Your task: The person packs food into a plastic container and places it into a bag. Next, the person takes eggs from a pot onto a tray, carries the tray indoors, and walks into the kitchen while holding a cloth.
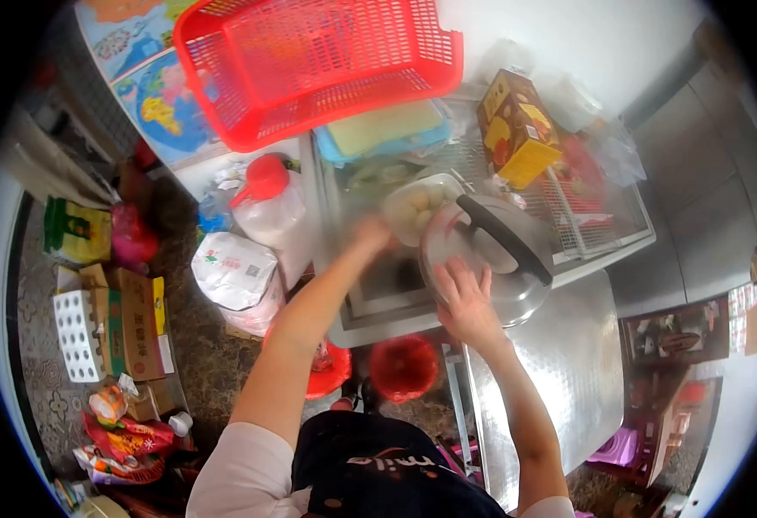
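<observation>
A large round metal lid (517,298) with a black handle (504,240) lies over the right front part of a metal-framed case (353,324). My right hand (469,306) rests on the near left part of the lid, fingers spread over its surface. Beside the lid is a pale, shallow container (396,211) with several round, pale pieces (426,203) in it. My left hand (374,235) is at the container's near left side. Blur smears its fingers, so I cannot tell whether it grips the container's edge.
A red plastic basket (266,125) stands at the back. A yellow-brown box (521,129) and a wire rack (581,220) are behind the lid. White sacks (239,272) stand at left, red bins (403,369) below. A steel table (560,363) adjoins at right.
</observation>
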Available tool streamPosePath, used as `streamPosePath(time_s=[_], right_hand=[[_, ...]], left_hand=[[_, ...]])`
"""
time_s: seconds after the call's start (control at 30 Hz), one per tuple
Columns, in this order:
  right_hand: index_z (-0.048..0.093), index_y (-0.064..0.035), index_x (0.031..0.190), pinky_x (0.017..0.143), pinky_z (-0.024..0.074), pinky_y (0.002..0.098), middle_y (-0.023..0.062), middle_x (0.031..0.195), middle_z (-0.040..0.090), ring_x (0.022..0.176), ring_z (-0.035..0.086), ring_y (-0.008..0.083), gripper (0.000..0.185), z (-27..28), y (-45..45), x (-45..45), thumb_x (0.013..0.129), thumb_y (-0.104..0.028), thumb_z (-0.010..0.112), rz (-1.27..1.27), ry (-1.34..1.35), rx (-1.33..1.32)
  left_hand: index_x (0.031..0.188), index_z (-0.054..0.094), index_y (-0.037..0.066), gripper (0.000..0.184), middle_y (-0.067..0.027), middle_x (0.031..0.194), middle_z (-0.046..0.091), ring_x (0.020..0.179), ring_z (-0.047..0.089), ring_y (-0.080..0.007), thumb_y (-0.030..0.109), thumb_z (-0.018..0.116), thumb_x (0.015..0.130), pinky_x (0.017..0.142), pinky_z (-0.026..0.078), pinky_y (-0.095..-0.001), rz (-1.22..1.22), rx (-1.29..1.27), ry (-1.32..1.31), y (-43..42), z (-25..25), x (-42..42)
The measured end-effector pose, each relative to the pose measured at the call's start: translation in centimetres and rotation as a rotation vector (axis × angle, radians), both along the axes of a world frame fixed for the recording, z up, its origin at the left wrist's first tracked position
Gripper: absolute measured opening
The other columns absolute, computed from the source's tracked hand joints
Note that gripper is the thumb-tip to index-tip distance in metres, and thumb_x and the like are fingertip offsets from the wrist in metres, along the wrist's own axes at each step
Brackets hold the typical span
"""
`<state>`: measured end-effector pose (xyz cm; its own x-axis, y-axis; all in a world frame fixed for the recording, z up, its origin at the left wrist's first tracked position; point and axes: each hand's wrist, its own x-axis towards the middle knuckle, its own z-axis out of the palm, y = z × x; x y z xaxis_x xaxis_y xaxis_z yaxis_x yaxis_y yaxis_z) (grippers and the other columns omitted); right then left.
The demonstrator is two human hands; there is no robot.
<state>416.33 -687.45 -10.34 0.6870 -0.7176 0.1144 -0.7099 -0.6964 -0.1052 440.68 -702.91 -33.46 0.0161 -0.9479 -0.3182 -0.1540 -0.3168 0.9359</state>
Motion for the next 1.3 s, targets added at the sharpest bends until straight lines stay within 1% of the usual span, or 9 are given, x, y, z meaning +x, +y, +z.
streamPosePath(time_s=[0.53, 0.57, 0.77, 0.87, 0.9, 0.93, 1.0, 1.07, 1.3], right_hand=[[0.037, -0.0044, 0.139, 0.110, 0.0184, 0.0603, 0.0170, 0.138, 0.040, 0.134, 0.033, 0.0318, 0.081, 0.8, 1.5, -3.3, 0.068, -0.015, 0.075, 0.089, -0.002, -0.017], [0.038, -0.0022, 0.137, 0.111, 0.0182, 0.0597, 0.0188, 0.138, 0.041, 0.133, 0.034, 0.0337, 0.079, 0.6, 1.9, -3.0, 0.068, -0.015, 0.075, 0.086, -0.039, -0.066], [0.051, 0.0012, 0.123, 0.095, 0.0401, 0.0487, 0.0224, 0.122, 0.052, 0.111, 0.051, 0.0399, 0.048, -2.8, 9.9, 1.2, 0.077, 0.000, 0.064, 0.124, -0.433, -0.024], [0.058, -0.0006, 0.107, 0.081, 0.0480, 0.0427, 0.0191, 0.103, 0.059, 0.093, 0.057, 0.0370, 0.032, -6.6, 15.8, 6.5, 0.076, 0.000, 0.065, -0.069, -0.468, 0.405], [0.059, -0.0007, 0.103, 0.081, 0.0480, 0.0421, 0.0192, 0.099, 0.060, 0.090, 0.058, 0.0364, 0.029, -8.4, 16.9, 8.9, 0.076, -0.001, 0.066, 0.036, -0.474, 0.393], [0.060, -0.0007, 0.102, 0.081, 0.0479, 0.0421, 0.0191, 0.099, 0.060, 0.091, 0.058, 0.0365, 0.026, -9.7, 18.1, 11.6, 0.076, -0.001, 0.066, 0.096, -0.428, 0.405], [0.061, -0.0010, 0.101, 0.081, 0.0486, 0.0419, 0.0170, 0.097, 0.061, 0.092, 0.059, 0.0350, 0.024, -8.9, 20.2, 20.2, 0.078, -0.002, 0.066, 0.273, -0.410, 0.476], [0.061, -0.0015, 0.101, 0.080, 0.0491, 0.0423, 0.0164, 0.095, 0.061, 0.092, 0.059, 0.0352, 0.024, -10.8, 20.5, 28.8, 0.078, -0.004, 0.066, 0.399, -0.381, 0.515], [0.062, -0.0030, 0.102, 0.077, 0.0497, 0.0441, 0.0179, 0.098, 0.063, 0.090, 0.060, 0.0365, 0.023, -15.5, 20.5, 53.8, 0.085, -0.019, 0.063, 0.526, -0.201, 0.620]], left_hand=[[0.094, 0.068, 0.004, 0.031, -0.0176, 0.078, 0.068, 0.058, 0.067, -0.0283, 0.029, 0.049, 0.093, 0.053, 0.054, -0.0389, 0.106, 0.179, 0.001, 7.5, 8.5, -3.5], [0.086, 0.066, -0.002, 0.033, -0.0196, 0.069, 0.064, 0.059, 0.066, -0.0296, 0.027, 0.051, 0.093, 0.050, 0.057, -0.0392, 0.261, 0.163, 0.339, 5.5, 2.0, -4.3], [0.087, 0.058, 0.006, 0.027, -0.0067, 0.066, 0.062, 0.057, 0.061, -0.0190, 0.030, 0.049, 0.096, 0.050, 0.048, -0.0337, 0.338, -0.344, 0.043, 29.3, 8.2, 2.5], [0.106, 0.062, 0.007, 0.029, -0.0059, 0.083, 0.064, 0.078, 0.064, -0.0196, 0.032, 0.052, 0.095, 0.065, 0.054, -0.0325, 0.585, 0.071, 0.267, 43.8, 2.2, 8.6], [0.111, 0.060, 0.008, 0.028, -0.0024, 0.087, 0.064, 0.080, 0.065, -0.0168, 0.029, 0.053, 0.094, 0.062, 0.054, -0.0288, 0.619, 0.070, -0.166, 49.6, -2.6, 11.5], [0.107, 0.063, 0.006, 0.026, -0.0059, 0.090, 0.067, 0.080, 0.067, -0.0207, 0.026, 0.055, 0.092, 0.064, 0.053, -0.0337, 0.888, 0.335, 0.227, 55.6, -7.3, 13.9], [0.091, 0.070, 0.006, 0.025, -0.0146, 0.087, 0.070, 0.083, 0.068, -0.0281, 0.027, 0.061, 0.082, 0.074, 0.053, -0.0405, 1.073, 0.582, -0.385, 64.1, -5.1, 20.1], [0.089, 0.070, 0.005, 0.025, -0.0140, 0.078, 0.070, 0.072, 0.069, -0.0269, 0.027, 0.060, 0.083, 0.067, 0.054, -0.0381, 1.233, 0.634, -0.202, 73.7, -12.5, 26.4], [0.094, 0.063, 0.002, 0.013, -0.0113, 0.071, 0.063, 0.057, 0.062, -0.0194, 0.011, 0.054, 0.092, 0.048, 0.053, -0.0323, 1.482, 0.592, 0.193, 80.5, -5.8, 45.4]])
